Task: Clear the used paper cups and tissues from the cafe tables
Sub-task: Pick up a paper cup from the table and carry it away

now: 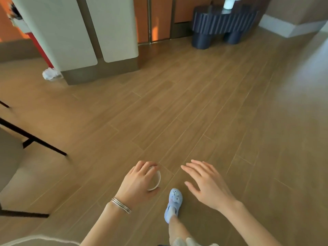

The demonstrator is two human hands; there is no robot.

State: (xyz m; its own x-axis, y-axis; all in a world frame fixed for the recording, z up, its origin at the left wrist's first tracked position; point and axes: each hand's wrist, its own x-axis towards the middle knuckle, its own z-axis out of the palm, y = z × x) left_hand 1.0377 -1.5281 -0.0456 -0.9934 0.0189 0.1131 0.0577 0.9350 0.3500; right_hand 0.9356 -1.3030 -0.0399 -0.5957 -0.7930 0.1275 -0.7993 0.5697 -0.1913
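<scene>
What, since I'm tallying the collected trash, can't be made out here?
Head view, paper cup: outside wall hidden by the gripping left hand; contents unclear.
Head view, white object on the dark ribbed side table: cut off by the top edge.
Head view, crumpled white tissue: too small and blurred for detail.

Left hand (137, 182) grip round paper cup (156, 178); right hand (208, 186) fingers spread.

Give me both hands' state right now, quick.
Left hand: holding the paper cup.
Right hand: open, holding nothing.
</scene>
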